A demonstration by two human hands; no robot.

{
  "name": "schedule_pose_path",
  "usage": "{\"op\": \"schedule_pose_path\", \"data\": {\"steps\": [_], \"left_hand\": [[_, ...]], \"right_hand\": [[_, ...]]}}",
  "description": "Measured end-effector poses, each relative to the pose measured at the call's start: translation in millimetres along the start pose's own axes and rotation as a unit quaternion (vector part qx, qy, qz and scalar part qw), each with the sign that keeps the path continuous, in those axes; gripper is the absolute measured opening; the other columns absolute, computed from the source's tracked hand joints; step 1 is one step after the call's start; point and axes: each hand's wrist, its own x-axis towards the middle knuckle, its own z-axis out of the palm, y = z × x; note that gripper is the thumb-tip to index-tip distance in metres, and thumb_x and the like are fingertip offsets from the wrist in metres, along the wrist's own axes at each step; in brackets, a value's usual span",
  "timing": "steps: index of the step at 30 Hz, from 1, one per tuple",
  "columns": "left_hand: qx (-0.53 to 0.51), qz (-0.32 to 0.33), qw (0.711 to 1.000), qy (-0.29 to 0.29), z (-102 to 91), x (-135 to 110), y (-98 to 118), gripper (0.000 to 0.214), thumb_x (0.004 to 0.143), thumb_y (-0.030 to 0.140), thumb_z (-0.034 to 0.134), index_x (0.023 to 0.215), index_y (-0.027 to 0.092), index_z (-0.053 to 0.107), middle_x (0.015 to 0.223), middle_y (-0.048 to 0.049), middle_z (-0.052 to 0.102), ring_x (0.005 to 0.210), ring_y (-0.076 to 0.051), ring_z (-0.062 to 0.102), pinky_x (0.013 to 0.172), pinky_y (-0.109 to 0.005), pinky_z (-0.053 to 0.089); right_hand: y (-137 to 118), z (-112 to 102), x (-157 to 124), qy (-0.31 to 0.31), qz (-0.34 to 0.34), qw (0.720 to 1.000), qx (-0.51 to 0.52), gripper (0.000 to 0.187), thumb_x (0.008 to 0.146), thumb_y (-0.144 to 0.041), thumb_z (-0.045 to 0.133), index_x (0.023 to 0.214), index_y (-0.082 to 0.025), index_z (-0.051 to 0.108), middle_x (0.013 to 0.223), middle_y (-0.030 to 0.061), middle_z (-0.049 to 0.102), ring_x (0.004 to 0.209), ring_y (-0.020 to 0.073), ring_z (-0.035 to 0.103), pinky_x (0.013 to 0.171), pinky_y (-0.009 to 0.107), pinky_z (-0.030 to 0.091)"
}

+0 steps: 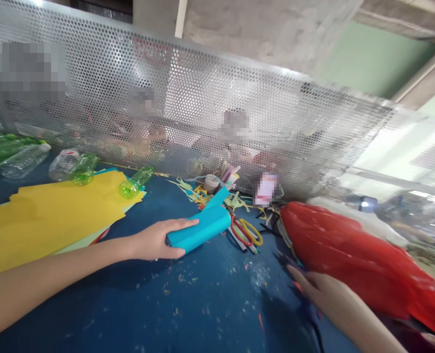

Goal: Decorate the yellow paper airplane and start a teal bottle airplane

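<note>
My left hand [162, 239] is wrapped round the near end of a turquoise paper roll [201, 229], thumb and fingers on opposite sides. A loose turquoise flap [216, 197] sticks up at its far end. On the right, my right hand [326, 289] is closed round a dark glue gun [301, 289], its narrow tip pointing away to the left and a cord trailing below. Motion blurs this hand, and its lower fingers are hidden. Scissors with red and yellow handles [247, 231] lie just beyond the roll, among paper strips.
Yellow paper sheets [56, 211] lie at left, with a green plastic bottle [131, 184] at their edge and several bottles behind. A red plastic bag [350, 260] is at right. A perforated metal panel [195, 93] borders the blue table [147, 304]; people are behind it.
</note>
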Motion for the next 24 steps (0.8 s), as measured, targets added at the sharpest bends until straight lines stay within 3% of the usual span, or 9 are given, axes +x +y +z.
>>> {"op": "schedule_pose_path", "data": {"steps": [2, 4, 6, 8, 10, 12, 15, 19, 24], "left_hand": [[-0.013, 0.003, 1.000, 0.020, 2.8, 0, 0, 0.070, 0.079, 0.041, 0.059, 0.141, 0.033, 0.029, 0.146, -0.0010, 0.036, 0.130, -0.028, 0.037, 0.106, -0.044, 0.032], [-0.025, 0.007, 0.999, 0.036, 6.2, -1, 0, 0.070, 0.079, 0.039, 0.060, 0.141, 0.032, 0.029, 0.145, -0.0011, 0.036, 0.131, -0.028, 0.036, 0.107, -0.044, 0.031], [-0.039, 0.012, 0.998, 0.043, 9.7, -2, -2, 0.070, 0.079, 0.039, 0.060, 0.142, 0.031, 0.029, 0.146, -0.0016, 0.036, 0.131, -0.029, 0.036, 0.106, -0.044, 0.031], [-0.056, 0.020, 0.997, 0.044, 12.9, -4, -3, 0.071, 0.079, 0.039, 0.060, 0.142, 0.031, 0.028, 0.146, -0.0020, 0.036, 0.131, -0.029, 0.036, 0.106, -0.044, 0.032], [-0.066, 0.029, 0.996, 0.045, 15.1, -5, -3, 0.072, 0.080, 0.039, 0.060, 0.142, 0.032, 0.027, 0.146, -0.0018, 0.035, 0.130, -0.028, 0.037, 0.105, -0.042, 0.034], [-0.064, 0.033, 0.996, 0.045, 16.8, -5, -4, 0.072, 0.080, 0.039, 0.060, 0.143, 0.032, 0.026, 0.146, -0.0019, 0.036, 0.129, -0.027, 0.038, 0.104, -0.041, 0.035], [-0.038, 0.035, 0.998, 0.046, 19.5, -5, -6, 0.073, 0.078, 0.039, 0.061, 0.142, 0.031, 0.027, 0.145, -0.0028, 0.037, 0.129, -0.028, 0.038, 0.106, -0.042, 0.034], [0.005, 0.056, 0.998, 0.041, 25.7, -5, -10, 0.075, 0.076, 0.035, 0.063, 0.142, 0.034, 0.026, 0.145, -0.0014, 0.037, 0.132, -0.028, 0.034, 0.108, -0.044, 0.029], [0.032, 0.087, 0.994, 0.057, 30.4, -8, -8, 0.082, 0.073, 0.029, 0.064, 0.142, 0.038, 0.022, 0.147, -0.0012, 0.032, 0.132, -0.029, 0.033, 0.106, -0.047, 0.033]], "right_hand": [[-28, 12, 1, -0.085, -0.053, 0.995, 0.018, 0.033, 0.071, -0.047, 0.061, 0.048, -0.024, 0.058, 0.042, 0.0010, 0.053, 0.040, 0.0166, 0.051, 0.046, 0.030, 0.041], [-57, 31, -1, -0.161, -0.104, 0.973, 0.131, 0.031, 0.073, -0.051, 0.060, 0.078, -0.022, 0.066, 0.064, 0.0023, 0.065, 0.059, 0.0199, 0.062, 0.059, 0.032, 0.049], [-83, 53, -2, -0.189, -0.107, 0.941, 0.260, 0.050, 0.068, -0.051, 0.067, 0.106, -0.019, 0.061, 0.090, 0.0070, 0.070, 0.086, 0.0232, 0.065, 0.077, 0.036, 0.051], [-102, 74, -3, -0.245, -0.102, 0.881, 0.392, 0.055, 0.072, -0.049, 0.067, 0.117, -0.020, 0.055, 0.114, 0.0091, 0.064, 0.103, 0.0224, 0.060, 0.092, 0.038, 0.046], [-114, 89, -2, -0.272, -0.079, 0.820, 0.497, 0.052, 0.076, -0.048, 0.064, 0.119, -0.022, 0.055, 0.123, 0.0081, 0.060, 0.110, 0.0234, 0.057, 0.095, 0.040, 0.044], [-119, 100, -1, -0.271, -0.048, 0.784, 0.557, 0.051, 0.077, -0.047, 0.063, 0.122, -0.025, 0.054, 0.122, 0.0064, 0.061, 0.111, 0.0249, 0.057, 0.095, 0.042, 0.045], [-115, 111, -1, -0.264, -0.028, 0.754, 0.601, 0.054, 0.079, -0.042, 0.063, 0.128, -0.028, 0.048, 0.122, 0.0051, 0.062, 0.112, 0.0258, 0.057, 0.094, 0.043, 0.046], [-103, 122, -1, -0.258, -0.008, 0.734, 0.628, 0.061, 0.077, -0.039, 0.067, 0.132, -0.027, 0.043, 0.123, 0.0062, 0.061, 0.111, 0.0253, 0.057, 0.092, 0.043, 0.047], [-99, 126, -3, -0.241, -0.001, 0.718, 0.653, 0.064, 0.071, -0.037, 0.074, 0.129, -0.028, 0.047, 0.117, 0.0057, 0.064, 0.107, 0.0247, 0.059, 0.093, 0.043, 0.046]]}}
